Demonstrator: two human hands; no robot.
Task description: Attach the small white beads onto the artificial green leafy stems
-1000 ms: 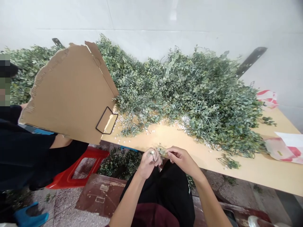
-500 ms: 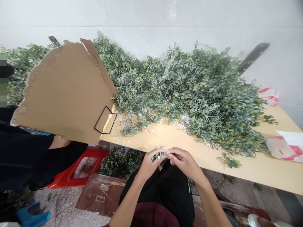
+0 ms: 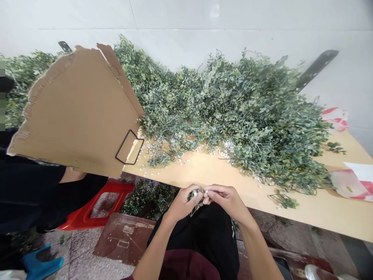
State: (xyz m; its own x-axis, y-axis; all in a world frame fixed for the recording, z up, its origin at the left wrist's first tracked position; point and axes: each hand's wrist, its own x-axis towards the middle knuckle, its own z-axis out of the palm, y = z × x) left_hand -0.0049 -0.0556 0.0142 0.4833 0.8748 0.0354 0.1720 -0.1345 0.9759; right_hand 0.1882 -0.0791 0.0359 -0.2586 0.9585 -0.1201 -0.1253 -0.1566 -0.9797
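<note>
Left hand [image 3: 186, 200]: fingers curled closed round a small leafy sprig [image 3: 192, 193], a white bead at the thumb. Right hand [image 3: 223, 198]: thumb and forefinger pinched on a tiny pale bead [image 3: 206, 191], right beside the left fingertips. Both just off the near edge of the bench [image 3: 198, 167], above the lap. Large heap of greenery [image 3: 233, 105] across the far side of bench, white beads [image 3: 188, 160] scattered along its near margin. Torn cardboard [image 3: 78, 109] stands at left, black wire frame [image 3: 129, 147] by its lower right corner. Loose sprig [image 3: 284, 200] near right; red-and-white plastic [image 3: 349, 184] farther right.
</note>
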